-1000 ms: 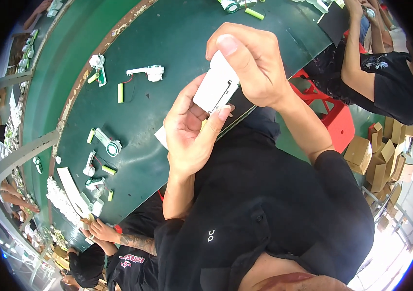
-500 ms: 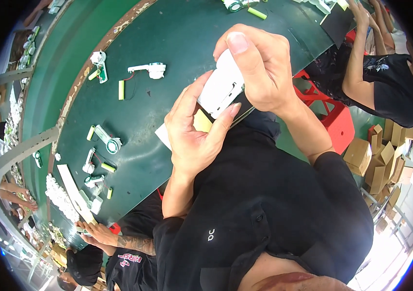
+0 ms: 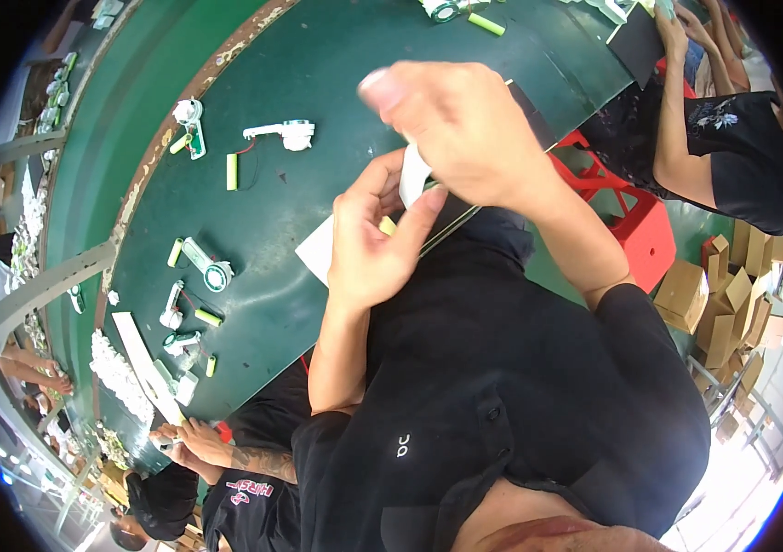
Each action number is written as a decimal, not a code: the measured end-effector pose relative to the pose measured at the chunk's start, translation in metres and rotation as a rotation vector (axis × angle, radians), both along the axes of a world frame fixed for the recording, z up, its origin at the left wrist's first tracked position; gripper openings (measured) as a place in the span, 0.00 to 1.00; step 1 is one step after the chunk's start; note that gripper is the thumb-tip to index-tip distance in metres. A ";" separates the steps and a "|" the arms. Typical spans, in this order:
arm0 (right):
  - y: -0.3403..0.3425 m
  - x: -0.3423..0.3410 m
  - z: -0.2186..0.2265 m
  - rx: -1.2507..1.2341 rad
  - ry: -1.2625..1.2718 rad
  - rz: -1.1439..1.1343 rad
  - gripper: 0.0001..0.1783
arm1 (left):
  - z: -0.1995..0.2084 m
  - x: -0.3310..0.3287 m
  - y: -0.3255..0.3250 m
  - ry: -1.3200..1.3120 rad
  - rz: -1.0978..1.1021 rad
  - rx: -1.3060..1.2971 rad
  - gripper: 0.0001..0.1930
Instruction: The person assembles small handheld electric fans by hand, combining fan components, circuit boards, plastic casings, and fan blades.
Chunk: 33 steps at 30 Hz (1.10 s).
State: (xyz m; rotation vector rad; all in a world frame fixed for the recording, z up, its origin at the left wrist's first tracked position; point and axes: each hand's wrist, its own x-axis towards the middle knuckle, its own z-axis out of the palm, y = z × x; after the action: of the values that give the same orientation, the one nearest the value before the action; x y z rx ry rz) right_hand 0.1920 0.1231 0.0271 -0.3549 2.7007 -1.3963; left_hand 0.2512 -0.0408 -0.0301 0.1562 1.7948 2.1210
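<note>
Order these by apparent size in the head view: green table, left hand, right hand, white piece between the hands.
1. Green table
2. Right hand and left hand: too alike to rank
3. White piece, judged by its visible part

At the upper centre of the frame, the left hand (image 3: pixel 368 244) grips a white part (image 3: pixel 413 178) between thumb and fingers, while the right hand (image 3: pixel 465 129), slightly blurred, covers the part's upper end, its thumb pointing left. Across the left half, small fans (image 3: pixel 217 275) and green batteries (image 3: pixel 232 172) lie on the green table (image 3: pixel 262 225). At the right, a red stool (image 3: pixel 647 241) and boxes (image 3: pixel 681 294) stand below a co-worker (image 3: pixel 736 175) in black.
</note>
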 end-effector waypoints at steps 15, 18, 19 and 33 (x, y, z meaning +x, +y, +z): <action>0.031 0.005 -0.060 -0.334 -0.117 -0.212 0.34 | -0.009 -0.017 -0.029 -0.077 0.086 0.682 0.27; 0.038 0.014 -0.075 -0.312 -0.084 -0.246 0.32 | -0.007 -0.023 -0.038 -0.063 0.083 0.729 0.27; 0.040 0.016 -0.081 -0.311 -0.085 -0.276 0.31 | -0.009 -0.026 -0.042 -0.053 0.068 0.764 0.28; 0.044 0.009 -0.098 -0.323 -0.046 -0.303 0.20 | 0.019 -0.098 -0.080 0.042 0.280 0.534 0.25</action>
State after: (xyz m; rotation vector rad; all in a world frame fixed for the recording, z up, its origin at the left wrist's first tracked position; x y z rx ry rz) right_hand 0.2013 0.1673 -0.0712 0.0745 2.5688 -1.9006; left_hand 0.1531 -0.1207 -0.0110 0.0848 1.2869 2.7786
